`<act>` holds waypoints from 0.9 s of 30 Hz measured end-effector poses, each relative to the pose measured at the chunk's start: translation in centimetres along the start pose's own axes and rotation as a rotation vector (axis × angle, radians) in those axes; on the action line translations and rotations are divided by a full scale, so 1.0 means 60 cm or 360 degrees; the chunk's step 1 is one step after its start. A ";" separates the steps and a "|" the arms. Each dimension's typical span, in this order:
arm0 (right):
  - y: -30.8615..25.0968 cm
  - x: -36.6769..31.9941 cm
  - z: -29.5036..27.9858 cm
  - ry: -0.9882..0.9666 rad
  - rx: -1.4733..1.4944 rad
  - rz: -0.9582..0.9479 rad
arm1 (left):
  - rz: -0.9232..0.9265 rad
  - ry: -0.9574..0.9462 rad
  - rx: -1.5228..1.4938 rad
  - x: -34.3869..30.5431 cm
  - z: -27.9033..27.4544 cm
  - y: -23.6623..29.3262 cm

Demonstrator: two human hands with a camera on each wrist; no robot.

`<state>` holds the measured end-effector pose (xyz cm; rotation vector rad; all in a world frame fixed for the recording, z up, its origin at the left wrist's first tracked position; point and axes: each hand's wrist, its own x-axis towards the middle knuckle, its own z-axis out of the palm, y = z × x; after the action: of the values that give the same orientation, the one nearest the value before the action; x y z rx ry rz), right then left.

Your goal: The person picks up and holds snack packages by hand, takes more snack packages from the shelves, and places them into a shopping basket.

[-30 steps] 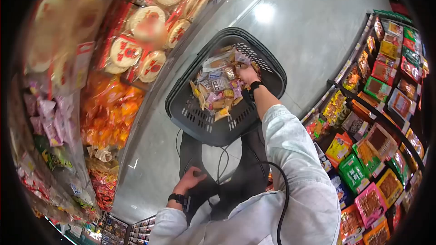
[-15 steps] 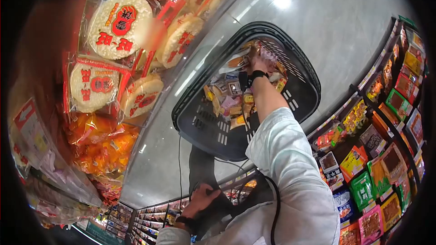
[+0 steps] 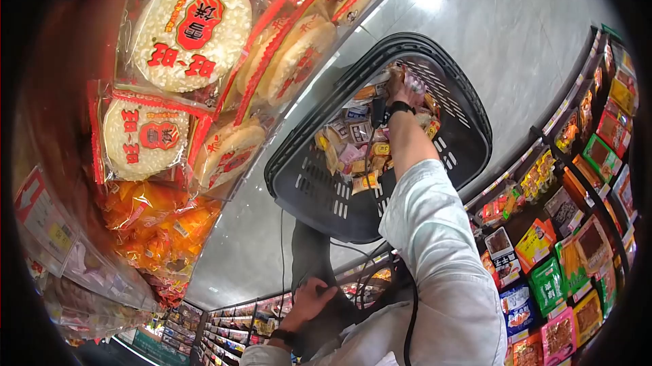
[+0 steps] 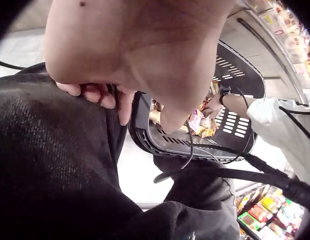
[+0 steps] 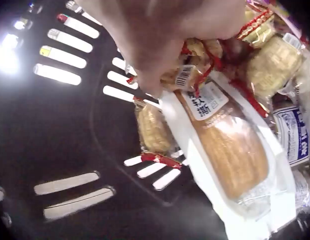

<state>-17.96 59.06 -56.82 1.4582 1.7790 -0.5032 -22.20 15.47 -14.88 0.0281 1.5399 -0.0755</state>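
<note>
The black basket (image 3: 326, 211) holds a heap of small wrapped snacks (image 3: 353, 132). My right hand (image 3: 399, 87) reaches down among packets at its far end; fingertips are hidden. In the right wrist view, the hand (image 5: 170, 30) lies over small clear-and-red packets (image 5: 195, 62), beside a long wrapped bread (image 5: 232, 150); whether it grips a packet is unclear. My left hand (image 3: 311, 303) hangs loosely bent near the dark-clad leg. In the left wrist view, the fingers of that hand (image 4: 135, 55) lie against black cloth (image 4: 55, 150), holding nothing visible.
Large wrapped rice crackers (image 3: 193, 33) and orange-wrapped sweets (image 3: 156, 220) fill the left shelf, close to the camera. Bagged snacks (image 3: 547, 284) line the right shelf. Grey floor (image 3: 509, 60) lies beyond the basket. Black cables (image 4: 220, 172) cross near the legs.
The rice crackers look much larger and closer. In the head view, the basket has shifted rightward. My right hand has moved deeper toward the basket's far end; my left hand appears lower and further right.
</note>
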 end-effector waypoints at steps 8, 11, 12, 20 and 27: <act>0.019 -0.058 0.031 0.0647 0.1923 0.0543 | 0.0194 0.0242 0.0181 -0.003 0.009 -0.003; 0.045 -0.152 -0.016 0.0505 0.2477 0.0311 | 0.0094 0.0193 0.0207 -0.007 0.002 0.015; 0.063 -0.160 0.004 0.0351 0.2570 0.0179 | 0.0026 0.0153 0.0215 -0.010 0.000 0.022; 0.093 -0.199 0.039 -0.0081 0.1815 -0.0691 | 0.0089 0.0035 0.0094 -0.005 -0.002 0.017; 0.041 -0.147 -0.003 -0.0530 0.1543 -0.0459 | -0.0085 -0.0206 0.0026 0.007 -0.005 0.018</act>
<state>-15.23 54.14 -49.61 1.5598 1.5161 -1.8279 -22.44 16.54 -15.31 -0.0050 1.4110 -0.1302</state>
